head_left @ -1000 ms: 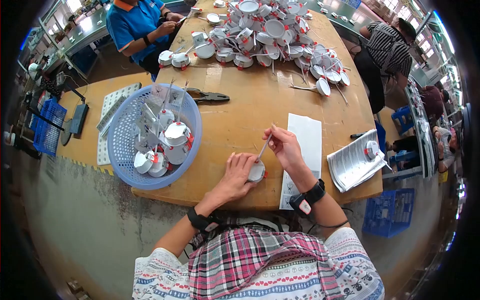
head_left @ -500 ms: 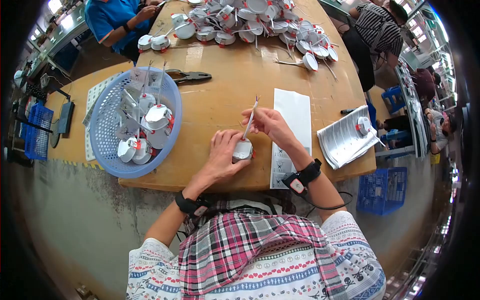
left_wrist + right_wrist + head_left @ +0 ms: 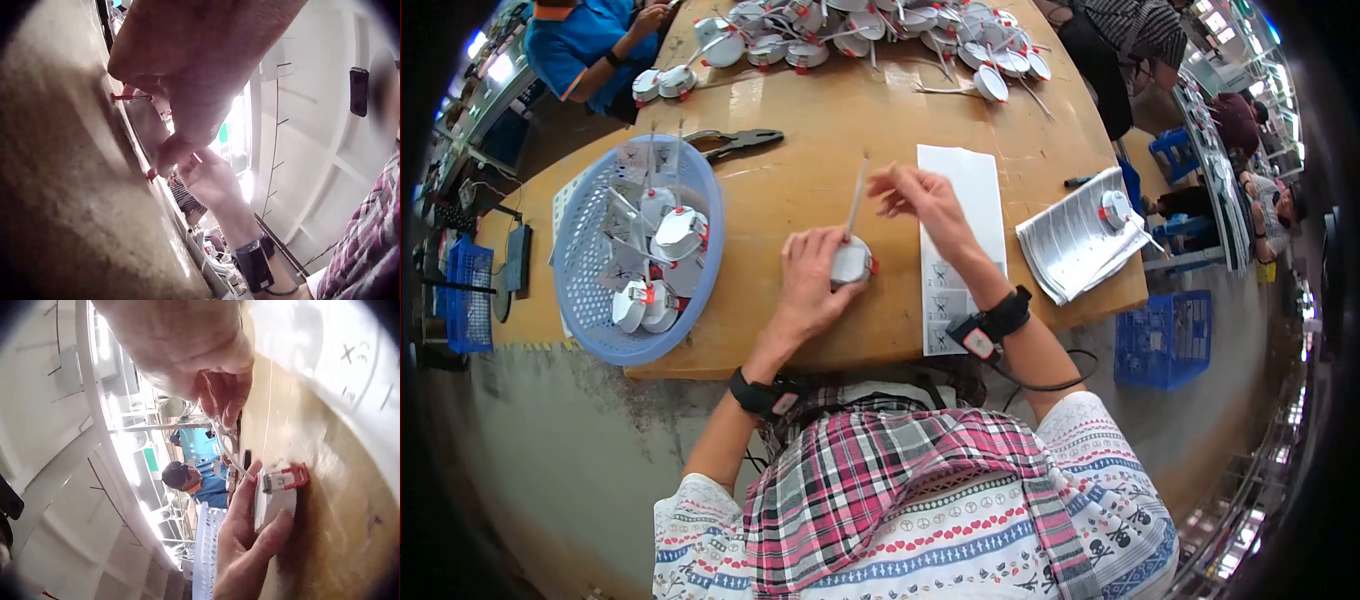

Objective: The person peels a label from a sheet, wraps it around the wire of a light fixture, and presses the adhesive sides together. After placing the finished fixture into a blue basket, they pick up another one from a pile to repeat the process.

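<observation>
Head: left grip (image 3: 810,275) curls round lamp (image 3: 852,262), which sits on counter (image 3: 800,190) beside paper sheet (image 3: 960,200). Wire (image 3: 857,195) stands up from lamp.
Left wrist: blurred, lamp mostly hidden.
Right wrist: right grip (image 3: 187,350) pinches wire between fingertips.

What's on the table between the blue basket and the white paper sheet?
The head view shows the left hand gripping a round white fixture there, its wire standing up from it, on the wooden tabletop.
</observation>
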Available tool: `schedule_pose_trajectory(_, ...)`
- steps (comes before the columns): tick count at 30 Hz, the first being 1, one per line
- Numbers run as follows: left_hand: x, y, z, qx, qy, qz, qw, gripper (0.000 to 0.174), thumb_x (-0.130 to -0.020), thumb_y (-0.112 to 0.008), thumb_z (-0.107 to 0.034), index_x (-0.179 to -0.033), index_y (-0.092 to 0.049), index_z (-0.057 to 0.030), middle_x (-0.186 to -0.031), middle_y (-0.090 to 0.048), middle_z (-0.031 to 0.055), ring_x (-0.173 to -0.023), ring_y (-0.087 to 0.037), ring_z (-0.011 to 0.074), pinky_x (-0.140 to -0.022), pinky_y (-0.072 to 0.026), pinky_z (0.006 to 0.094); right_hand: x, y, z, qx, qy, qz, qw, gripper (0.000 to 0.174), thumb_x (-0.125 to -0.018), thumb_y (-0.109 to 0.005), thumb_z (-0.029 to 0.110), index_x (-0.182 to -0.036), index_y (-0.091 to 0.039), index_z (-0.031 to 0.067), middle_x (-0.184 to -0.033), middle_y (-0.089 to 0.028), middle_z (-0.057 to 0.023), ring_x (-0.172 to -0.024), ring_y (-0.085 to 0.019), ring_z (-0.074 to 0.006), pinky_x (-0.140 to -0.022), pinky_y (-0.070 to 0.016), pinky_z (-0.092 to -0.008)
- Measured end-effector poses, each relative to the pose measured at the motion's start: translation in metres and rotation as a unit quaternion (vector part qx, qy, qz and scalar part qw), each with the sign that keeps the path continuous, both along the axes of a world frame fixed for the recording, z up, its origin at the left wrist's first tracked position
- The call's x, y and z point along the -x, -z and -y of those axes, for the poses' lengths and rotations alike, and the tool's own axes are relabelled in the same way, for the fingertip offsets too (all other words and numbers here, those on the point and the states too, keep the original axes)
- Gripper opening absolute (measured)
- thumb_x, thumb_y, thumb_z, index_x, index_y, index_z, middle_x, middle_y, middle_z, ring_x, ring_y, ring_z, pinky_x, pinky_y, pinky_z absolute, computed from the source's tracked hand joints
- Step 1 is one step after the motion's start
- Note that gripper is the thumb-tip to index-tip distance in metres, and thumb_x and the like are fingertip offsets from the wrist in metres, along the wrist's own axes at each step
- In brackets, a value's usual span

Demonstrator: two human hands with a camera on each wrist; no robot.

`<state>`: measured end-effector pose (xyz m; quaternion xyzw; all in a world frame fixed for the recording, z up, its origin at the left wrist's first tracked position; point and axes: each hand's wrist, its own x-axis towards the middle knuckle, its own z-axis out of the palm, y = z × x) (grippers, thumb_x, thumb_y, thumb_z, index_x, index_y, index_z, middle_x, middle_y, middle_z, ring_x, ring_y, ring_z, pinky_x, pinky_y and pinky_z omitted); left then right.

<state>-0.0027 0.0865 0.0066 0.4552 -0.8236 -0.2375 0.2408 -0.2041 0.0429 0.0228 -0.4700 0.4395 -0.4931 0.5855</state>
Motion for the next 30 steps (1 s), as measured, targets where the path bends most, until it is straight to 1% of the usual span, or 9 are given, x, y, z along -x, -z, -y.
schedule_pose_trajectory(6,0.013,-0.042,-0.022,0.053,-0.053,-0.124,0.989,0.067,-0.067,-0.071,-0.014,-0.125,-0.041,0.0,-0.125,-0.04,0.019,-0.119,-0.034,0.0341,-0.1,-0.0269,0.0447,0.043,-0.003,-0.039,0.049,0.173,-0.081,0.98,0.027,-0.094,-0.045,0.018,-0.095,-0.061,-0.003,-0.076,-0.062,-0.0057,-0.062,-0.054,-0.0077,-0.059,-0.044,-0.0201)
schedule_pose_trajectory(7,0.016,-0.048,-0.027,0.06,-0.032,-0.135,0.989,0.058,-0.074,-0.067,-0.013,-0.124,-0.041,0.0015,-0.124,-0.044,0.0182,-0.115,-0.044,0.0305,-0.097,-0.035,0.039,0.047,0.002,-0.046,0.054,0.188,-0.078,0.978,0.025,-0.094,-0.046,0.017,-0.094,-0.061,-0.0024,-0.074,-0.061,-0.0049,-0.061,-0.052,-0.0069,-0.057,-0.0419,-0.0194)
schedule_pose_trajectory(10,0.04,-0.043,-0.043,-0.205,0.019,-0.267,0.941,0.053,-0.076,-0.065,-0.008,-0.122,-0.041,0.0013,-0.113,-0.052,0.0171,-0.1,-0.055,0.0282,-0.087,-0.0432,0.0355,0.054,0.01,-0.061,0.049,0.215,-0.073,0.973,0.024,-0.094,-0.046,0.017,-0.093,-0.061,-0.0018,-0.072,-0.06,-0.0037,-0.061,-0.051,-0.0068,-0.057,-0.0416,-0.0192)
schedule_pose_trajectory(11,0.05,-0.035,-0.044,-0.194,0.031,-0.252,0.948,0.055,-0.079,-0.064,-0.009,-0.125,-0.037,0.0054,-0.109,-0.055,0.0176,-0.092,-0.059,0.0239,-0.08,-0.048,0.0328,0.055,0.015,-0.064,0.05,0.219,-0.066,0.972,0.024,-0.094,-0.046,0.018,-0.093,-0.061,-0.0015,-0.071,-0.059,-0.0029,-0.061,-0.05,-0.0064,-0.057,-0.041,-0.0191)
schedule_pose_trajectory(18,0.082,-0.003,-0.017,-0.387,-0.024,-0.231,0.892,0.056,-0.084,-0.061,-0.013,-0.125,-0.033,0.011,-0.102,-0.059,0.0179,-0.087,-0.061,0.0173,-0.069,-0.0506,0.026,0.056,0.024,-0.066,0.051,0.226,-0.024,0.973,0.023,-0.094,-0.046,0.017,-0.091,-0.062,-0.0002,-0.07,-0.059,-0.0021,-0.061,-0.049,-0.0055,-0.057,-0.0392,-0.0181)
schedule_pose_trajectory(22,0.084,-0.002,-0.004,-0.386,0.036,-0.166,0.907,0.031,-0.083,-0.06,-0.014,-0.106,-0.055,0.0063,-0.084,-0.065,0.0092,-0.075,-0.062,0.0128,-0.062,-0.0508,0.0239,0.056,0.022,-0.07,0.052,0.209,-0.028,0.976,0.022,-0.094,-0.047,0.016,-0.091,-0.061,-0.0011,-0.071,-0.058,-0.0025,-0.062,-0.049,-0.0064,-0.057,-0.0393,-0.0191)
schedule_pose_trajectory(25,0.086,0.002,-0.005,-0.479,0.035,-0.255,0.839,0.025,-0.082,-0.059,-0.013,-0.102,-0.058,0.0023,-0.079,-0.064,0.0045,-0.072,-0.061,0.0103,-0.059,-0.0487,0.021,0.059,0.019,-0.071,0.04,0.169,-0.027,0.984,0.022,-0.093,-0.048,0.014,-0.091,-0.062,-0.0023,-0.073,-0.058,-0.0034,-0.064,-0.05,-0.007,-0.059,-0.0405,-0.0196)
schedule_pose_trajectory(28,0.083,-0.014,-0.008,-0.549,-0.001,-0.274,0.79,0.025,-0.083,-0.057,-0.012,-0.104,-0.057,0.0,-0.083,-0.064,0.0033,-0.075,-0.061,0.0096,-0.063,-0.048,0.0206,0.06,0.015,-0.072,0.069,0.134,-0.066,0.986,0.019,-0.092,-0.05,0.012,-0.09,-0.062,-0.0024,-0.073,-0.059,-0.0033,-0.065,-0.051,-0.0068,-0.06,-0.0414,-0.0196)
schedule_pose_trajectory(30,0.082,0.013,-0.005,-0.495,0.0,-0.289,0.819,0.027,-0.084,-0.055,-0.014,-0.108,-0.055,-0.0007,-0.094,-0.062,0.0032,-0.083,-0.058,0.0077,-0.069,-0.0453,0.0198,0.062,0.009,-0.071,0.109,0.109,-0.144,0.978,0.01,-0.086,-0.057,0.006,-0.091,-0.062,-0.0008,-0.077,-0.059,-0.0053,-0.067,-0.054,-0.0106,-0.062,-0.0431,-0.0221)
